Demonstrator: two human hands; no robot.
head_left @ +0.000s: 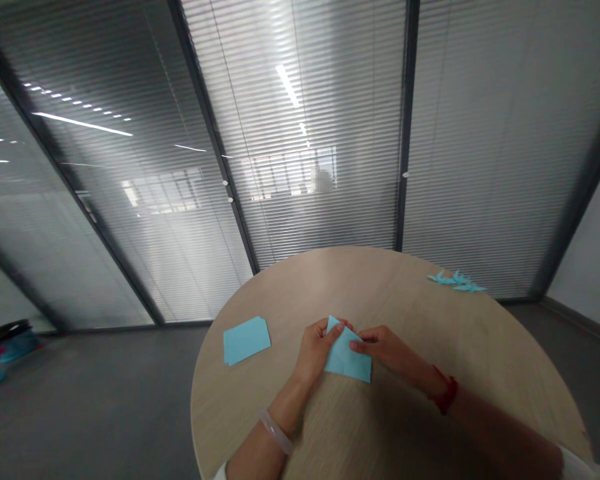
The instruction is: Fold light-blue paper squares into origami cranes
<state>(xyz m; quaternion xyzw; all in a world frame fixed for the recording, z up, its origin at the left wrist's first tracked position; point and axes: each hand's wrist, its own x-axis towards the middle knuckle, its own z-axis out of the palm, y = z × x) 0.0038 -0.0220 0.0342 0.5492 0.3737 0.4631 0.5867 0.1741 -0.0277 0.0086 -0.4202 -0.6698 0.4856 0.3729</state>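
Observation:
A light blue sheet of paper [349, 360], partly folded with one corner turned up, lies on the round wooden table [330, 287] in front of me. My left hand [316, 350] grips its left edge, fingers curled over the raised corner. My right hand [386, 348] pinches the paper's right side with thumb and fingertips pressed together. A clear bangle circles my left wrist and a red cord my right.
A small stack of light blue paper squares [246, 339] lies on the table to the left. Folded blue paper figures [457, 281] rest near the far right rim. Glass walls with blinds stand behind; coloured items [3, 350] sit on the grey floor at left.

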